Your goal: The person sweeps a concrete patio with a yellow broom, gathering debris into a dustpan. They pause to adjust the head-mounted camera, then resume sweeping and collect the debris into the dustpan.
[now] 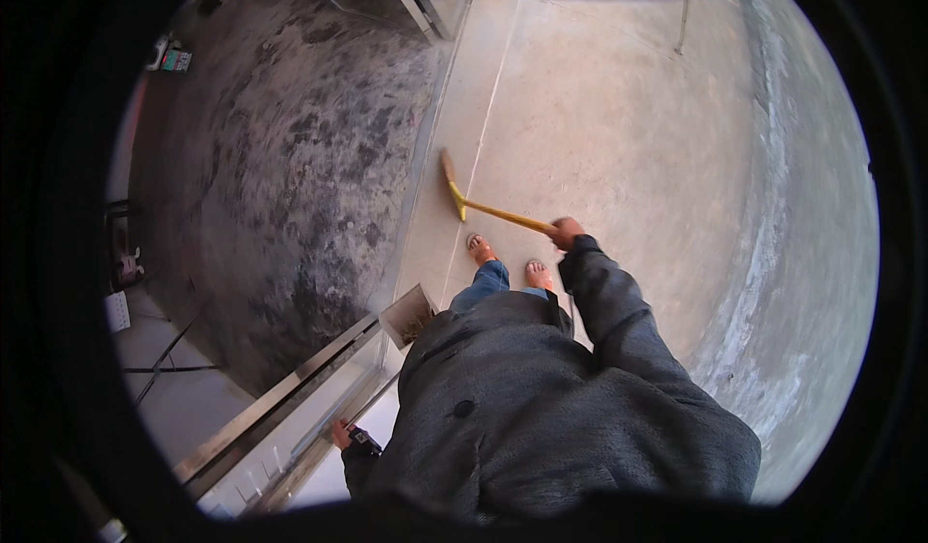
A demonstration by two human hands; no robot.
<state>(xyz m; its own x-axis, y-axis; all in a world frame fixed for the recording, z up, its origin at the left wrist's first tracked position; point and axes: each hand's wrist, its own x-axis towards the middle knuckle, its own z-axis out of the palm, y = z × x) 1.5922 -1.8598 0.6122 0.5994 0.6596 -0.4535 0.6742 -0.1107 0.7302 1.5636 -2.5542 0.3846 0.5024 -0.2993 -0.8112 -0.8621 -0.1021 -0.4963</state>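
Observation:
My right hand grips the yellow handle of a broom, which reaches out to the left. The broom's head, with a yellow base and brown bristles, is against the pale concrete floor just beyond my feet. Down at the lower left, my left hand is closed around the thin rod of a long-handled dustpan. Brownish debris lies inside the pan, which is beside my left leg and partly hidden by my dark jacket.
A raised strip divides the pale floor from a dark, stained floor. A door frame runs along the lower left. Ahead stands a metal post. Thin black legs rest on the left floor.

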